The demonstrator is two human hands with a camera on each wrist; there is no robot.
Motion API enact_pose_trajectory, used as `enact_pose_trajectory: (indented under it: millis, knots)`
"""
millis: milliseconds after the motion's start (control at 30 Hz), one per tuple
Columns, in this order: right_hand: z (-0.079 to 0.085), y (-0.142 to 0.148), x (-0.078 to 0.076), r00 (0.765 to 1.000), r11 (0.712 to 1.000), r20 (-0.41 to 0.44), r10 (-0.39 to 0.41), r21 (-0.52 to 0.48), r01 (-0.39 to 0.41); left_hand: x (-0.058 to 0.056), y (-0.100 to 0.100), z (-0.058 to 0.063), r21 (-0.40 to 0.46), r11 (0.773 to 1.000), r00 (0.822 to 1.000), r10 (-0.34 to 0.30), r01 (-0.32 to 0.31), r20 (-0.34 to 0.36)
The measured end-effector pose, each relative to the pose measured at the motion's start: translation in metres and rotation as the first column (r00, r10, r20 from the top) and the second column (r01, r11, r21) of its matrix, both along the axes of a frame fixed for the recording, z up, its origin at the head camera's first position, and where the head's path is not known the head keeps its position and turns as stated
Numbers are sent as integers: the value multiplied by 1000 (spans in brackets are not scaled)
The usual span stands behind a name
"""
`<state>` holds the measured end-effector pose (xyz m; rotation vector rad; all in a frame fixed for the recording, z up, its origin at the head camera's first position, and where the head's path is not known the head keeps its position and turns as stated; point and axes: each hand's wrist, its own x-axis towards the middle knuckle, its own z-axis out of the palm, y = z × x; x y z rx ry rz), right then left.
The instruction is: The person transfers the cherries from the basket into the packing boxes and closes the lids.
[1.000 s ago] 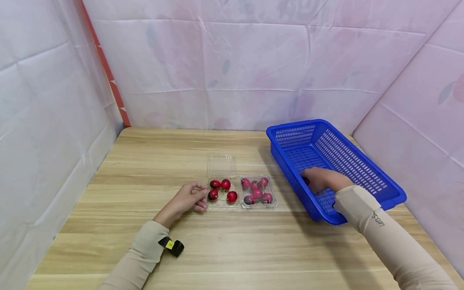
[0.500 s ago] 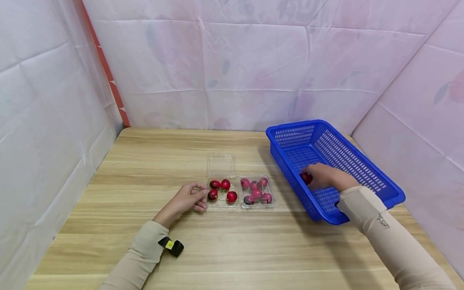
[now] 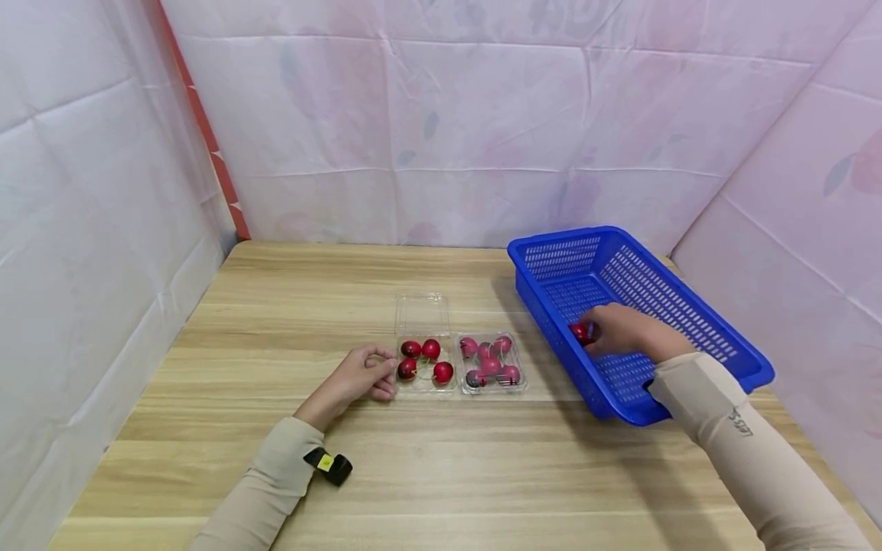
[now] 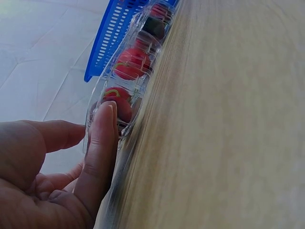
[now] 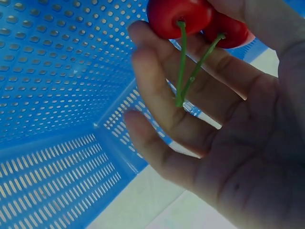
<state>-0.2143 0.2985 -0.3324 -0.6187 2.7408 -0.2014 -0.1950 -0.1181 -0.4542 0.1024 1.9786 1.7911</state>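
Observation:
My right hand (image 3: 623, 333) is inside the blue perforated basket (image 3: 547, 321), near its left wall. Thumb and fingers pinch a pair of red cherries (image 5: 181, 16), whose green stems (image 5: 181, 71) join at the end. My left hand (image 3: 361, 375) is at the left edge of a clear plastic container (image 3: 422, 312) with its lid folded back. Thumb and index finger (image 4: 100, 138) pinch that edge in the left wrist view. Several red and dark cherries (image 3: 442, 373) lie in the container.
A second clear container (image 3: 525, 363), its lid closed over several cherries, stands right beside the first, between it and the basket. All stand on a wooden table (image 3: 413, 474). White printed cloth (image 3: 482, 138) rises behind and at both sides.
My right hand has lifted slightly inside the basket, and the cherries it holds show more. The left hand stays at the container's edge.

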Motion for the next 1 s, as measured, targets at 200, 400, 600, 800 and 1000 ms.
enact_pose_trajectory:
  millis: [200,400,600,800,1000]
  knots:
    - [6,2,2,1000,1000,-7,-9,-3,9,-1,1,0,-2,1000,1000,1,-1,-4]
    - [12,1,4,999,1000,-36,-17,7,18,0,1,1,-1,1000,1000,4,-4,-7]
    - [17,-3,5,995,1000,-101,-22,9,23,0,1,0,10,1000,1000,1,-1,-6]
    - [24,-6,8,980,997,-189,-52,44,62,0,1,0,12,1000,1000,4,-4,-4]
    - [30,-11,11,971,997,-229,-66,28,74,0,1,-1,16,1000,1000,2,-2,-5]
